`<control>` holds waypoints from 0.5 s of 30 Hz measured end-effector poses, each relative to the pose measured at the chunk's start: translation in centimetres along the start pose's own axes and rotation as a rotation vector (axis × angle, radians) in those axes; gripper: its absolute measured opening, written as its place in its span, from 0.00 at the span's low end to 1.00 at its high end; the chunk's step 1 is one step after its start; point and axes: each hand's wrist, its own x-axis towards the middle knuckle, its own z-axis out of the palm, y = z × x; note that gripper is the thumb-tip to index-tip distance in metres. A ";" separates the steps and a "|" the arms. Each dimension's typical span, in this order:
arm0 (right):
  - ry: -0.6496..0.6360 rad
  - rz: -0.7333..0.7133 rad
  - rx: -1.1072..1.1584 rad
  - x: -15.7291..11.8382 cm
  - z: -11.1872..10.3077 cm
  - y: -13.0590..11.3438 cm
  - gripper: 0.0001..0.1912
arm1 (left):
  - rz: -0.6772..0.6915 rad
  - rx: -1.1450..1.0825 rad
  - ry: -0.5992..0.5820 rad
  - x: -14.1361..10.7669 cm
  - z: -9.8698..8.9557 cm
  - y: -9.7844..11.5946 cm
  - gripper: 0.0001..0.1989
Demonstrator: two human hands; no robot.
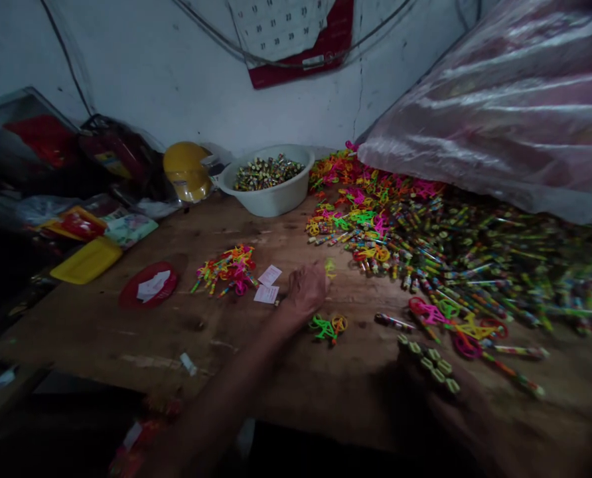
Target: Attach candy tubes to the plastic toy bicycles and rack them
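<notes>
Left hand [306,290], frame ctr, pinches small yellow toy piece [330,267] above surface [127,332]; right hand [425,372], lower right, grips row of sticks [430,364].

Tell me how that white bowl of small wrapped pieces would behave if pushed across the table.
The white bowl looks like thin plastic, so probably light itself, though its heaped filling adds weight. Its broad base should slide rather than tip on the wooden table.

Wall calendar [281,30] shows dates 20, 21, 22, 23.
</notes>
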 end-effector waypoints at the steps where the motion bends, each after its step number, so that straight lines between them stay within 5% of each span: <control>1: -0.024 -0.039 0.013 0.5 0.0 -0.7 0.16 | -0.005 -0.002 0.012 -0.1 0.0 -0.2 0.13; 5: -0.091 -0.076 0.028 2.7 0.9 -2.6 0.13 | -0.012 0.011 0.071 -0.7 0.2 -1.0 0.12; 11: -0.035 -0.038 0.036 2.5 2.1 -1.3 0.16 | -0.012 -0.006 0.220 -2.8 -0.3 0.0 0.11; 15: -0.009 -0.063 -0.009 1.3 2.1 -1.3 0.17 | -0.063 0.012 0.082 -2.2 -0.1 3.0 0.25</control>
